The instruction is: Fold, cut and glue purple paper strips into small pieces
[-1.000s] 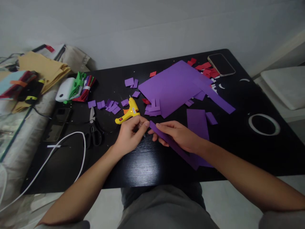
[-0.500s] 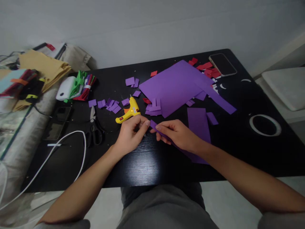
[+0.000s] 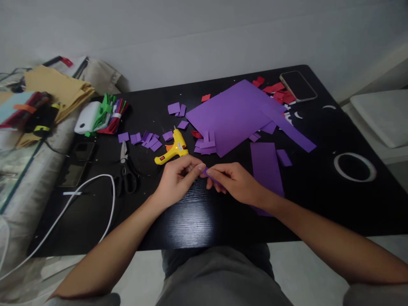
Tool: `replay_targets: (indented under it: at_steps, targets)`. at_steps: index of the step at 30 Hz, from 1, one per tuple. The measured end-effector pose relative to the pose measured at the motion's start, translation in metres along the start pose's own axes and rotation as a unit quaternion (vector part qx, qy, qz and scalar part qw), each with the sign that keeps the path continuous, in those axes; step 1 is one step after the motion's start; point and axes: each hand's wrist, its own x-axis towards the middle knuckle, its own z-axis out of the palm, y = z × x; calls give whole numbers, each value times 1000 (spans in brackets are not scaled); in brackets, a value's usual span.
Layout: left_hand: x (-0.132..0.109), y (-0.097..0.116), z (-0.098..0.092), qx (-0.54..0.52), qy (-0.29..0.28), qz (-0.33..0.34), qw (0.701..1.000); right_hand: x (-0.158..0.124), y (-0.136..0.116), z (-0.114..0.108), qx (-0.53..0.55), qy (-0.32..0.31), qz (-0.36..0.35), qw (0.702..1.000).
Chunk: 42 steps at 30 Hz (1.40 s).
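Between my two hands is a narrow strip of purple paper point(image 3: 205, 171), mostly covered by my fingers. My left hand point(image 3: 181, 177) pinches its left end between thumb and forefinger. My right hand point(image 3: 237, 180) grips the strip close beside, thumb on top and the other fingers curled below. Just beyond my left hand lies a yellow glue gun point(image 3: 177, 148), its nozzle pointing away from me. A purple paper rectangle point(image 3: 266, 165) lies partly under my right forearm. Small folded purple pieces point(image 3: 205, 144) are heaped past my fingertips.
A large purple sheet point(image 3: 232, 110) covers the back middle of the black table point(image 3: 153, 229). Scissors point(image 3: 126, 170) and a white cable point(image 3: 110, 208) lie left. Red scraps point(image 3: 280, 93), a phone point(image 3: 298, 86) and a tape roll point(image 3: 355, 167) are right. Bundled coloured strips point(image 3: 110, 114) sit back left.
Both hands have come closer together, and less of the purple strip shows between them. Its long tail beneath my right hand is no longer seen. The things on the table have stayed put.
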Motion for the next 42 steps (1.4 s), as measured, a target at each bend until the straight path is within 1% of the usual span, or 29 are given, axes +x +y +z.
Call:
replay_targets:
  at_steps: [2,4,6,8,11,17,23,25,28,30,35,42]
  targets:
    - [1,1,-2,5,8,6,1000,1,1,-1,78,-40,44,995]
    - [1,1,-4,10,18,9,1000,2,2,-2,135,-80,83,984]
    - [2,1,-5,11,23,12,1000,2,2,-4,153,-107,98,978]
    - [2,1,-6,10,21,10,1000,2,3,-6,146,-116,91,978]
    - [1,0,-6,17,17,1,1000,1,2,-8,119,-109,71,984]
    - [0,-2,-5,32,19,-3,999,0,-1,-7,61,-85,53,993]
    - [1,-4,-4,17,-15,-31,999,1,5,-3,52,-77,42,995]
    - [2,-3,-5,3,-9,-33,999,1,7,-2,71,-83,54,993]
    - [5,0,-8,-12,22,-21,999,2,8,-3,101,-106,78,986]
    - [6,3,-9,-25,35,-25,999,2,7,-5,101,-116,78,985]
    - [6,4,-10,-75,36,-63,994,0,1,-8,77,-108,63,989]
    - [7,3,-12,-82,42,-67,993,0,-1,-7,54,-104,54,992]
